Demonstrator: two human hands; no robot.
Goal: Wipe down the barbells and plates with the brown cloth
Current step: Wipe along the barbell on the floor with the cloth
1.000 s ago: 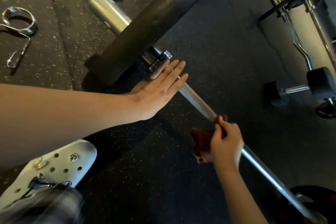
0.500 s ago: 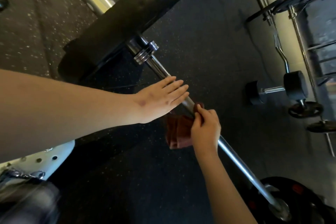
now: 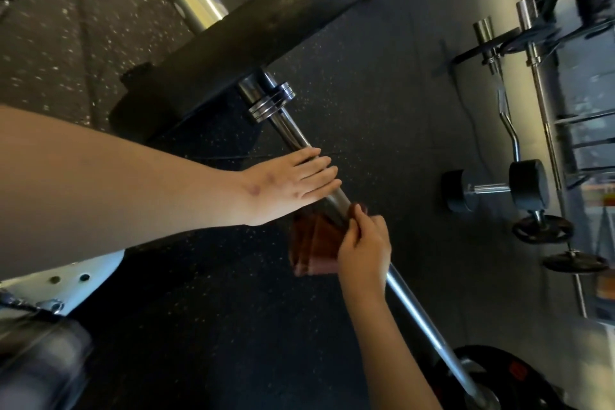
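**Gripping the brown cloth (image 3: 312, 243) on the barbell (image 3: 416, 309)**

The right hand (image 3: 364, 250) is closed round the brown cloth. Its thumb and curled fingers pinch the fabric against the steel shaft about midway along the part in view. Most of the cloth hangs in loose folds on the left side of the shaft, just below the grip.

The left hand (image 3: 293, 183) is open, its fingers (image 3: 319, 173) straight and held together, laid flat across the shaft just beyond the cloth, on the far side of the right hand. Nothing is held in it.

The barbell lies on the dark speckled floor (image 3: 366, 76), running from far left to near right. Beyond the left hand sits a chrome collar (image 3: 271, 101), and past it a large black plate (image 3: 239, 30) stands on edge. At the near right end a second plate (image 3: 499, 373) carries a small red patch, too blurred to read.

To the right, well apart from the hands, a dumbbell (image 3: 496, 190) and a curl bar (image 3: 509, 123) rest on the floor. A white perforated shoe (image 3: 90, 280) shows at the near left.
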